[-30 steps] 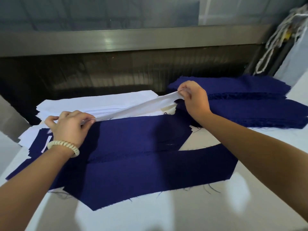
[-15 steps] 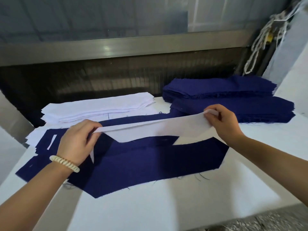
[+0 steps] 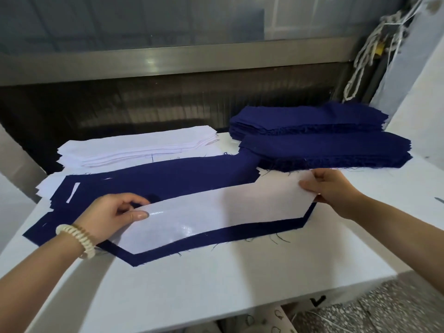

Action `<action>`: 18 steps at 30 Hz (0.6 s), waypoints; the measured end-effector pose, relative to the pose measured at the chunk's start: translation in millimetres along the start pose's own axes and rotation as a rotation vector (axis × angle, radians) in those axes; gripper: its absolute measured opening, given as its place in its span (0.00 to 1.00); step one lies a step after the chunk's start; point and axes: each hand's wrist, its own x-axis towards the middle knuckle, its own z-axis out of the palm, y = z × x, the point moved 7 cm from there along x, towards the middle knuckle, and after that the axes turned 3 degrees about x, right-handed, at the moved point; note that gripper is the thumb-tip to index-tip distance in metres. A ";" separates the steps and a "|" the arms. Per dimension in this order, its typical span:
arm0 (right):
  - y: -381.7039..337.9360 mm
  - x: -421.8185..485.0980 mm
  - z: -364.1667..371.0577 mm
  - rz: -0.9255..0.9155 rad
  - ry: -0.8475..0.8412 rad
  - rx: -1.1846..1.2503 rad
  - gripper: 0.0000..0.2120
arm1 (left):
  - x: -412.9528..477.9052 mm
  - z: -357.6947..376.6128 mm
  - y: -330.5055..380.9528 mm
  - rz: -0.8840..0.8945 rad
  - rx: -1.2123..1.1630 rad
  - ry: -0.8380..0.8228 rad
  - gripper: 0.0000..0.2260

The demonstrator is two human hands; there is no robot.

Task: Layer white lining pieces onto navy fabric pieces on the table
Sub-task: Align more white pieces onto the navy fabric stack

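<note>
My left hand and right hand each pinched an end of the white lining — it sat on the near navy piece, nearly placed. Next, I'd match edges, then let go.

My left hand pinched the left end of the glossy white lining piece, thumb on top; my right hand pinched its right end, both forearms outstretched.

This looks like a garment workshop: a white bench carries stacks of cut navy fabric pieces and white lining pieces, with a speckled floor below.
</note>
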 end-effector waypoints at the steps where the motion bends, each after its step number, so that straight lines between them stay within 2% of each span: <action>1: 3.7 1.4 -1.4 0.020 0.019 -0.012 0.05 | 0.6 3.9 -3.4 -0.022 -0.002 -0.025 0.09; 7: 15.3 8.4 -2.4 0.022 0.051 -0.197 0.05 | -1.8 16.6 -25.5 -0.135 -0.061 -0.057 0.08; 14: 18.5 15.6 2.8 -0.032 0.025 -0.426 0.06 | -5.0 17.6 -38.3 -0.133 -0.013 -0.045 0.07; 18: 17.6 15.9 4.1 -0.057 0.031 -0.481 0.06 | -6.3 19.2 -39.9 -0.111 -0.083 -0.019 0.07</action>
